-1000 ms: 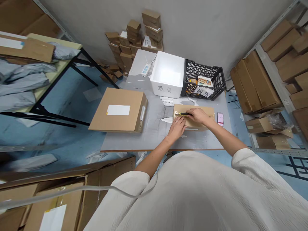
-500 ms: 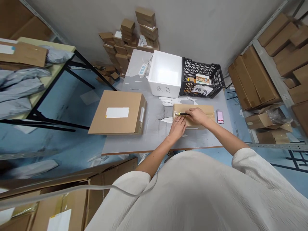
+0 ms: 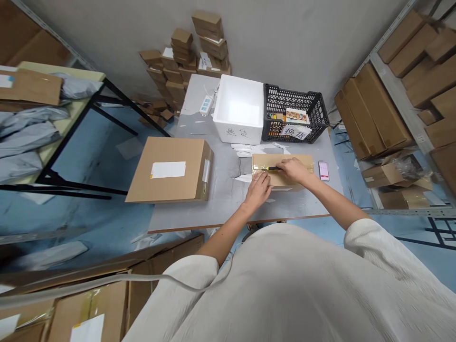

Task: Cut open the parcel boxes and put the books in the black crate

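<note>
A small taped cardboard box (image 3: 299, 162) lies on the grey table, its long side running left to right. My right hand (image 3: 294, 170) grips a box cutter (image 3: 273, 168) with a dark handle and a yellow part near its front. The cutter points left and lies low along the tape on the box's top; whether the blade has gone into it, I cannot tell. Resting on the box's near left part, my left hand (image 3: 259, 190) has its fingers stretched out, close to the cutter's front end. A ring shows on one finger.
On the table (image 3: 178, 216) stand a larger cardboard box (image 3: 167, 185), a white foam bin (image 3: 238, 135), a black crate (image 3: 318, 126) with items inside, a power strip (image 3: 205, 105) and a phone (image 3: 323, 171). Shelves with boxes (image 3: 381, 114) rise at right.
My right hand and the box cutter have shifted slightly right along the box's top. The left hand stays in place on the box. The whole view has moved a little.
</note>
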Action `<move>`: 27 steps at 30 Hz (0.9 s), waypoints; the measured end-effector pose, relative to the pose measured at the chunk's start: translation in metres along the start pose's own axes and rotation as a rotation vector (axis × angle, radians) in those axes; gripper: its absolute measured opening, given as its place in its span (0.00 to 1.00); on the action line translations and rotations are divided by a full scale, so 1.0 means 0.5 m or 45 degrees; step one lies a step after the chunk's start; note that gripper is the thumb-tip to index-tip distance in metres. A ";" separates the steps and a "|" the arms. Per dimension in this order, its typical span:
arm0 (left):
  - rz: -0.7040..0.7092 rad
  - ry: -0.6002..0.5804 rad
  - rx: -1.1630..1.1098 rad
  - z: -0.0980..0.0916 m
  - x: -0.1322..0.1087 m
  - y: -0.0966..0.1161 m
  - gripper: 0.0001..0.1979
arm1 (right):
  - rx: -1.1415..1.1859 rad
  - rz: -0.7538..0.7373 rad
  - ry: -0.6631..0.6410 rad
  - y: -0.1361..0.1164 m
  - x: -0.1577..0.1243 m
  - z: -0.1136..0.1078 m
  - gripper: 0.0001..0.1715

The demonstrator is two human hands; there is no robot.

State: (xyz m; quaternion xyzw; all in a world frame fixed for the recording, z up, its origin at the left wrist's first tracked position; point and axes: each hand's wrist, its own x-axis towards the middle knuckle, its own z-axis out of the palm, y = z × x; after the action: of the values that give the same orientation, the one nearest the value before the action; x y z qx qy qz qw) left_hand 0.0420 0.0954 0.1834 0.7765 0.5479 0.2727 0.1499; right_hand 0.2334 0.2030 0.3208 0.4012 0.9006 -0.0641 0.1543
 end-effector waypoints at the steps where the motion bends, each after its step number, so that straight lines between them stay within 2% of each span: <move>1: -0.007 0.005 0.003 -0.001 0.000 0.001 0.20 | -0.001 -0.002 -0.001 0.006 -0.002 0.001 0.20; 10: -0.137 0.046 0.087 -0.009 0.021 0.031 0.19 | 0.012 0.030 0.008 0.088 -0.035 0.019 0.24; 21: -0.352 -0.103 0.302 -0.021 0.057 0.075 0.26 | -0.064 0.126 -0.089 0.173 -0.102 0.012 0.22; 27: -0.400 -0.140 0.363 -0.023 0.062 0.083 0.28 | -0.068 0.203 -0.088 0.232 -0.151 0.026 0.23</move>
State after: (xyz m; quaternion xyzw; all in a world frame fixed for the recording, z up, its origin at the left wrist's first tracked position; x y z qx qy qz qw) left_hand 0.0751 0.1088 0.2229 0.7086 0.6862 0.1231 0.1089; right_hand 0.3700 0.2246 0.3346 0.4649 0.8613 -0.0412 0.2008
